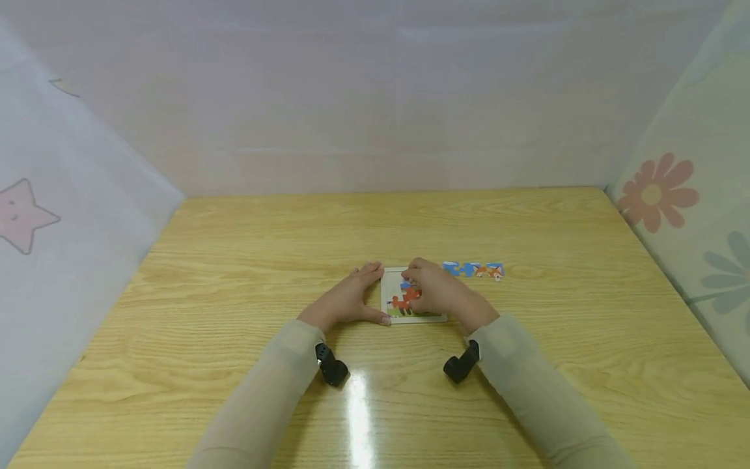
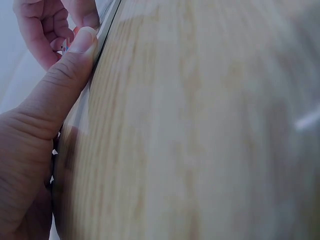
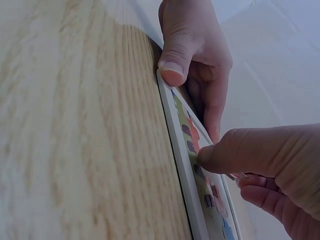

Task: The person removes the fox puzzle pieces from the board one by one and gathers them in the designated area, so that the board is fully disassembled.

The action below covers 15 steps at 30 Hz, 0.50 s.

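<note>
A small white-rimmed jigsaw puzzle tray [image 1: 418,320] lies on the table, its lower part filled with red, green and blue picture pieces [image 1: 403,301]. At its left side, my left hand [image 1: 351,296] grips the tray, thumb on the near corner and fingers by the far corner. Over the tray's right part is my right hand [image 1: 436,290]. It pinches a puzzle piece [image 3: 237,176] between thumb and fingers, mostly hidden by them. In the right wrist view, the right thumb [image 3: 212,156] reaches down to the picture.
Several loose puzzle pieces [image 1: 469,268], blue with an orange animal face, lie in a row beyond and right of the tray. The wooden table [image 1: 234,260] is bounded by pale cloth [image 1: 375,98] at the back and sides.
</note>
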Tool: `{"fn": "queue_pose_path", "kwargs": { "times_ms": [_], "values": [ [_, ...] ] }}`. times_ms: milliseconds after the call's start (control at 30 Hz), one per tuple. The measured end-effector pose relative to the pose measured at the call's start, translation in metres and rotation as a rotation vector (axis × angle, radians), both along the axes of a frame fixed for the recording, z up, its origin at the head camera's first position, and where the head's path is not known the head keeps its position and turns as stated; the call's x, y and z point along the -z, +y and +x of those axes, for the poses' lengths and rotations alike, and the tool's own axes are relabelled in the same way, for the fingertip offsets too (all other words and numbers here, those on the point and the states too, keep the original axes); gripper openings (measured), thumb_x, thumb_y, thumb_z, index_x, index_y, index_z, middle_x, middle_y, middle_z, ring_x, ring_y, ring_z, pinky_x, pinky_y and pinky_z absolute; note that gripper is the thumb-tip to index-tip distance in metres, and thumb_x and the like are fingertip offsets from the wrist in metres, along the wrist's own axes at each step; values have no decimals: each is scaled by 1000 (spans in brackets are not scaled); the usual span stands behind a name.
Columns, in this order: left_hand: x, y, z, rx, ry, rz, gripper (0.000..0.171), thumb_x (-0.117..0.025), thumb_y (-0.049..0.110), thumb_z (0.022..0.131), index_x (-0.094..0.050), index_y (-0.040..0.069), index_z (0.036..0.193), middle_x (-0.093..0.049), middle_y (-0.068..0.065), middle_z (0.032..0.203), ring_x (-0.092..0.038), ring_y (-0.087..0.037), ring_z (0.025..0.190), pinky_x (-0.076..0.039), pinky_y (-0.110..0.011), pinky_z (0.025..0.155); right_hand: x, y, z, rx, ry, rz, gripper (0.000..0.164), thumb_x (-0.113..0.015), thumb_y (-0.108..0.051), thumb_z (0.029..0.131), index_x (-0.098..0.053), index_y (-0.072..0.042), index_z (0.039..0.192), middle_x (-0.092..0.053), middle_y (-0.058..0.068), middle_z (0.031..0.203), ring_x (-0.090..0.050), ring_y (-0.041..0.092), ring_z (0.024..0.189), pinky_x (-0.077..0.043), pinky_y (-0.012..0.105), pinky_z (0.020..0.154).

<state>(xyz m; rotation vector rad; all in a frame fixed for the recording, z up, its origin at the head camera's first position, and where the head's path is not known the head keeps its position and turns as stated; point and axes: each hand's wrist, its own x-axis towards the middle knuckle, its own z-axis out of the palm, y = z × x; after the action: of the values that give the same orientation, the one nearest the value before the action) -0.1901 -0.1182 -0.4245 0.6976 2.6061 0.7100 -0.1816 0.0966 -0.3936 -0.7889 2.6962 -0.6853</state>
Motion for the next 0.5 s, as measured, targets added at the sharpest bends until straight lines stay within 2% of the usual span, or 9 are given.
{"fn": "queue_pose_path", "kwargs": {
  "times_ms": [200,367,500],
  "values": [
    [-2,0,0,-4,-5,-2,110,-77,55,64,-22,10,148,-11,-3,156,-6,-32,142,-15,-47,114,0,-1,4,14,54,43,55,-70,-12,74,-55,5,124,-54,10,112,-51,17,84,-49,29,73],
    [-4,-1,0,-5,1,-1,110,-78,53,64,-22,9,148,-11,-5,156,-6,-31,142,-14,-48,114,5,-2,6,26,119,72,51,-66,-14,72,-58,5,120,-56,11,111,-53,20,90,-50,35,80],
    [-2,-1,0,2,9,1,109,-78,53,65,-22,8,148,-12,-6,156,-6,-31,142,-14,-48,114,10,-3,7,41,161,107,49,-62,-16,70,-61,4,115,-57,9,103,-53,21,86,-50,34,77]
  ]
}}
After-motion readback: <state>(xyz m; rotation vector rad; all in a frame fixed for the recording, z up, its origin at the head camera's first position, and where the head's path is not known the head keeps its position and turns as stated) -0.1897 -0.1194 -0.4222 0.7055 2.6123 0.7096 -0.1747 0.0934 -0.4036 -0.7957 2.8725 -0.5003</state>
